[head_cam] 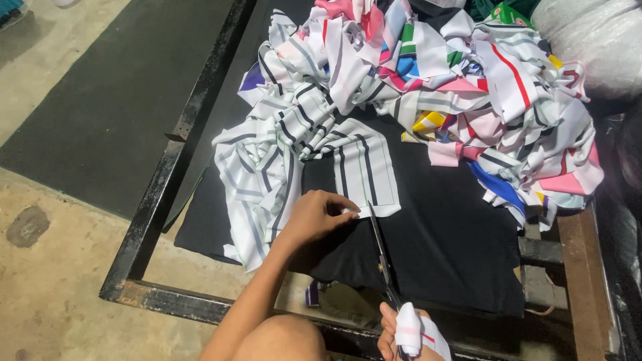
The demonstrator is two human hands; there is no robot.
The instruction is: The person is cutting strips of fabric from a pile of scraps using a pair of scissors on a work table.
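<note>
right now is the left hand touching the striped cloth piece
Touching: the head view shows the left hand with fingertips pressed on the striped cloth piece's lower edge.

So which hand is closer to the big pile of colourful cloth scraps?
Left. The left hand pins a striped white fabric piece just below the pile of scraps. The right hand holds scissors at the frame's bottom edge, farther away.

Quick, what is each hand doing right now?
Left hand: closed, pinching the edge of the striped white cloth piece.
Right hand: closed on the scissors, fingers wrapped in white cloth.
</note>
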